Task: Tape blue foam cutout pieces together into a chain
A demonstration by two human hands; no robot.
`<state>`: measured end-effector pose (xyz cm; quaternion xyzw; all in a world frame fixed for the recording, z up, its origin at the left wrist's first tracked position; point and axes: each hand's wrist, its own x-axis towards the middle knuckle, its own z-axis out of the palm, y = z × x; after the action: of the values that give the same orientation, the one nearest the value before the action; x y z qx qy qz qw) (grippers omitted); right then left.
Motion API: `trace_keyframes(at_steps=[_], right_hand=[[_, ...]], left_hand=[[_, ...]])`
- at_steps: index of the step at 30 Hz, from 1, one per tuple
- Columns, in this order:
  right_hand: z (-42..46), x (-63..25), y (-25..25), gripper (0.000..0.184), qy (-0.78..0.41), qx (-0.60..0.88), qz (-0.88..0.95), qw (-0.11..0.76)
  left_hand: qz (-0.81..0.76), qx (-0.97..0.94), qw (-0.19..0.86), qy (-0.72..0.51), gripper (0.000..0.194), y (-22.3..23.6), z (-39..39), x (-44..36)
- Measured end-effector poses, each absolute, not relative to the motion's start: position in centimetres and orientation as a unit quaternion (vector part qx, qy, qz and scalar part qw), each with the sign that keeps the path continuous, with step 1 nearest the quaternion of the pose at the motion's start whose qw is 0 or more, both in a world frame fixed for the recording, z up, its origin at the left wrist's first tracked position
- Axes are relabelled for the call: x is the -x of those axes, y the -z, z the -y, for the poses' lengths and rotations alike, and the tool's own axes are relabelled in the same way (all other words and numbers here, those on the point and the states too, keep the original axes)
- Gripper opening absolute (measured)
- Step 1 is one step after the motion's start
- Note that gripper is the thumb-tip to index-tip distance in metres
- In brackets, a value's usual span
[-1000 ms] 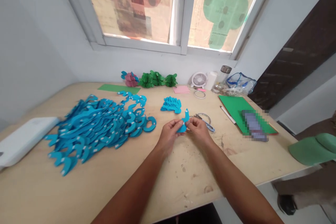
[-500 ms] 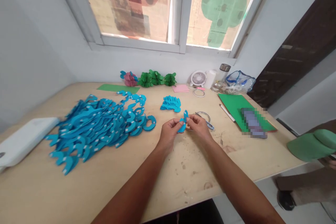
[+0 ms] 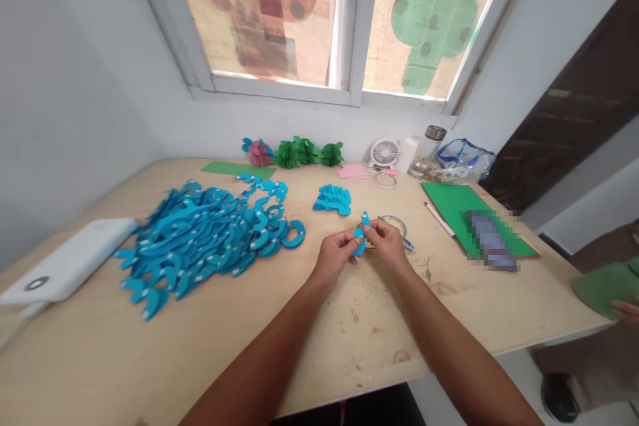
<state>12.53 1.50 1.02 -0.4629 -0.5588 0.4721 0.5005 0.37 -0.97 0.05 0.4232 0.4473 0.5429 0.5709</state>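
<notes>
Between my two hands is a small curved blue paper piece (image 3: 360, 241). My left hand (image 3: 335, 254) pinches its lower part, and my right hand (image 3: 387, 243) grips its upper end with thumb and fingertips. To the left lies a large heap of blue curved pieces (image 3: 200, 233) with white marks, and a blue ring (image 3: 293, 233) rests at its right edge. Just beyond my hands sits a small cluster of folded blue pieces (image 3: 332, 199). Partly behind my right hand is a thin round loop with a pale blue end (image 3: 408, 243).
A white power bank (image 3: 70, 259) lies at left. Along the wall stand green paper crafts (image 3: 305, 152), a small white fan (image 3: 384, 154) and a glass bottle (image 3: 431, 146). At right, a blurred phone-like object (image 3: 492, 239) rests on green sheets (image 3: 449, 203). Another person's hand (image 3: 628, 311) touches a green object (image 3: 599, 286).
The view has shifted, so most things sit slightly further right. My hands still hold the blue piece close together. The green object at the right edge has tilted and moved further out of view.
</notes>
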Motion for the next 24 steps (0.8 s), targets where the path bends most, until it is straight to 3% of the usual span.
trace_keyframes(at_steps=[12,19,24], right_hand=[[-1.75,-12.53,-0.42,0.025,-0.575,0.44,0.462,0.512],[-1.9,-12.58,-0.62,0.025,-0.535,0.452,0.461,0.545],[-2.35,-12.76,-0.31,0.024,-0.509,0.468,0.452,0.564]], left_hand=[[-0.454,-0.476,0.521,-0.545,0.026,0.57,0.69,-0.57],[-0.46,-0.483,0.513,-0.541,0.024,0.11,0.8,-0.12],[-0.474,-0.545,0.426,-0.545,0.027,-0.22,1.16,-0.27]])
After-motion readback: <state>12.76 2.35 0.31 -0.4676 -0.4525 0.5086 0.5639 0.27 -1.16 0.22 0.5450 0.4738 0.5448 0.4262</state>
